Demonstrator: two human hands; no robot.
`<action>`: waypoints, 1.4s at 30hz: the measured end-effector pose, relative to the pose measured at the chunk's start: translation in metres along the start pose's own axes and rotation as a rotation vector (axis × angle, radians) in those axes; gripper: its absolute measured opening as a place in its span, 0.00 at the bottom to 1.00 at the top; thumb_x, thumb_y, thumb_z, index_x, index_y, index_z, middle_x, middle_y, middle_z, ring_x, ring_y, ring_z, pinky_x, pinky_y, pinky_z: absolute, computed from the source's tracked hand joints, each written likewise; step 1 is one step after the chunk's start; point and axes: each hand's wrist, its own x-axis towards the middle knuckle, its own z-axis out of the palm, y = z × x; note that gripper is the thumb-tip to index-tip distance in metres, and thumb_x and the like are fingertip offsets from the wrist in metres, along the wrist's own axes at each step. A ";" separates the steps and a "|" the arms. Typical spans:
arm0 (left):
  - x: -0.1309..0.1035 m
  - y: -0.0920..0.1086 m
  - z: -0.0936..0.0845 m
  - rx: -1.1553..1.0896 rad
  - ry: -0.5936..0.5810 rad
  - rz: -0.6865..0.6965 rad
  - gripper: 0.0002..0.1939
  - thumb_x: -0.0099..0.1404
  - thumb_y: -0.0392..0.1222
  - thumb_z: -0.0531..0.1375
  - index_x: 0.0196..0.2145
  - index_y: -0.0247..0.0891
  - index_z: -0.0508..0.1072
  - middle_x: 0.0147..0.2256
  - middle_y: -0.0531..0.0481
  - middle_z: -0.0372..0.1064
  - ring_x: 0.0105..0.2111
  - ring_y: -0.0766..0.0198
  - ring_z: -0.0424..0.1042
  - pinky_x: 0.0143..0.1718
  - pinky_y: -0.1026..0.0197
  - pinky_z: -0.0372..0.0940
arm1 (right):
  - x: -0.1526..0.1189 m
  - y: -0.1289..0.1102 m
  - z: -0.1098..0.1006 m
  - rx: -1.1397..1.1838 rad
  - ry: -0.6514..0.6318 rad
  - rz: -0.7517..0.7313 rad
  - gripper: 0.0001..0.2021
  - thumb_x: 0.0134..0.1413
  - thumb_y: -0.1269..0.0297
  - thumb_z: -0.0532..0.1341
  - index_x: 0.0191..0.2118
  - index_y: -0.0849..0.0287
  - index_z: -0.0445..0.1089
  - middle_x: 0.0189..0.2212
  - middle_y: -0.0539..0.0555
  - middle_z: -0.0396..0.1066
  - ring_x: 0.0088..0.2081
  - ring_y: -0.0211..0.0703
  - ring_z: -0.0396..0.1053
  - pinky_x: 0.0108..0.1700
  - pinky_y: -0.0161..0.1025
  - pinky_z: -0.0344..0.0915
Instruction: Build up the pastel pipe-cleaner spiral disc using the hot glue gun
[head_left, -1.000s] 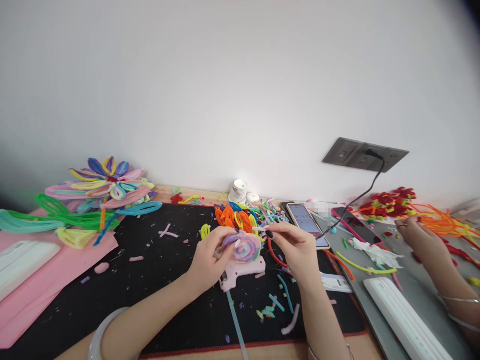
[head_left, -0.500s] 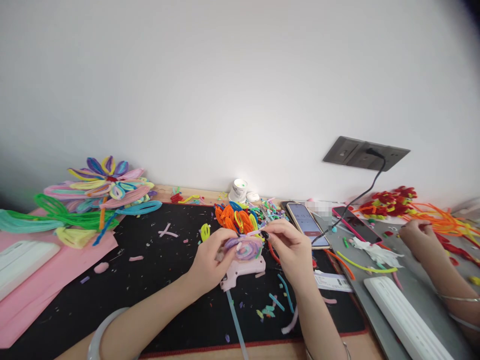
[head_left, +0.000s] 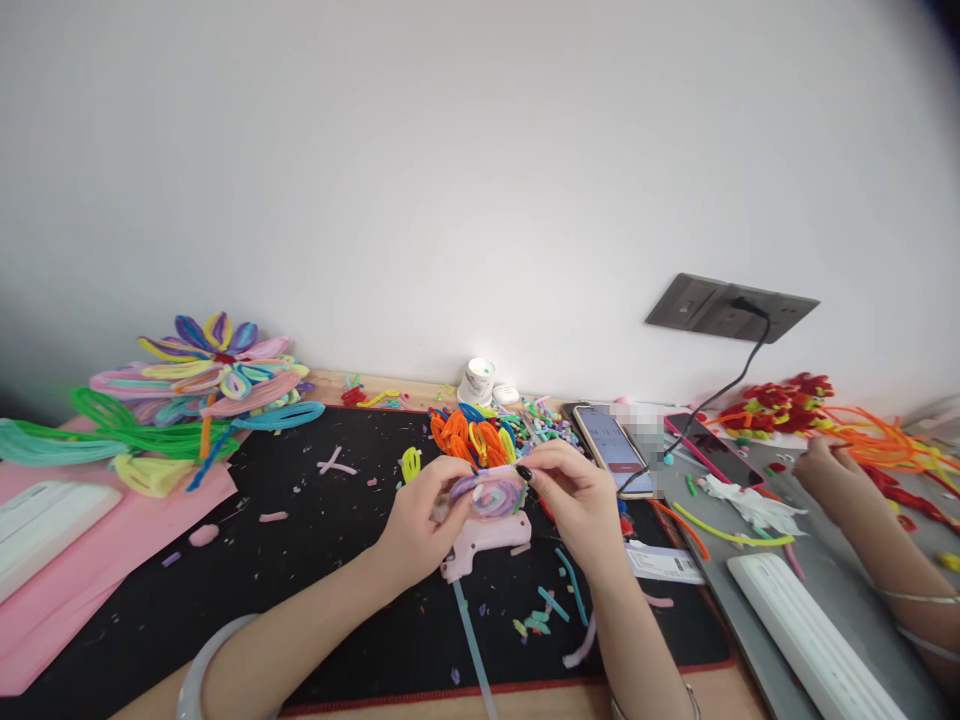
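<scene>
Desk edge: bare pale wood (head_left: pixel 555 703) shows below the red-trimmed black mat (head_left: pixel 315 600).
Glue stick: a translucent stick (head_left: pixel 473 640) runs from the gun's handle down past the mat's edge.
Scraps: blue, green and yellow offcuts (head_left: pixel 536 624) lie right of the stick.
Long white case: it (head_left: pixel 810 635) lies on a grey board (head_left: pixel 720 570), right of the mat.
Glue gun: the pale pink gun (head_left: pixel 491 537) lies on the mat, just below the spiral piece and partly hidden by the left hand.
Left hand: thumb and fingers of this hand (head_left: pixel 427 520) pinch the spiral's left side.
Spiral piece: the lilac, pink and blue coil (head_left: pixel 495 497) is between the 2 hands, in front of the orange bundles.
Right hand: thumb and finger of this hand (head_left: pixel 577 515) pinch a lilac strip (head_left: pixel 501 469) at the spiral's upper right edge.
Co-worker's hand: at far right, another person's hand (head_left: pixel 832 480) is over the board; its grip cannot be told.
Phones: 2 lie beyond, 1 lit (head_left: pixel 616 452), 1 pink-edged (head_left: pixel 712 450).
Bundles: orange loops (head_left: pixel 466 437) sit behind the spiral.
Cup: a white cup (head_left: pixel 478 381) stands near the wall.
</scene>
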 end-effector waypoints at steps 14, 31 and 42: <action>-0.002 -0.004 0.002 -0.010 0.041 -0.001 0.11 0.65 0.30 0.56 0.44 0.41 0.66 0.38 0.50 0.72 0.37 0.66 0.74 0.39 0.65 0.70 | -0.001 -0.001 -0.002 -0.076 -0.050 -0.042 0.10 0.54 0.76 0.61 0.33 0.54 0.78 0.33 0.52 0.74 0.36 0.42 0.71 0.36 0.37 0.66; 0.008 0.002 -0.003 0.058 0.028 0.141 0.11 0.66 0.27 0.56 0.43 0.39 0.71 0.37 0.48 0.74 0.38 0.64 0.73 0.42 0.63 0.68 | 0.001 -0.003 -0.005 -0.089 -0.151 -0.030 0.11 0.58 0.74 0.59 0.36 0.53 0.78 0.36 0.53 0.74 0.40 0.43 0.72 0.42 0.38 0.67; 0.006 -0.005 -0.002 -0.013 0.069 -0.092 0.09 0.68 0.33 0.55 0.43 0.42 0.71 0.39 0.49 0.73 0.39 0.63 0.73 0.41 0.61 0.68 | -0.001 0.007 -0.006 -0.063 -0.124 0.035 0.13 0.52 0.77 0.61 0.39 0.52 0.76 0.35 0.51 0.74 0.33 0.39 0.69 0.38 0.37 0.66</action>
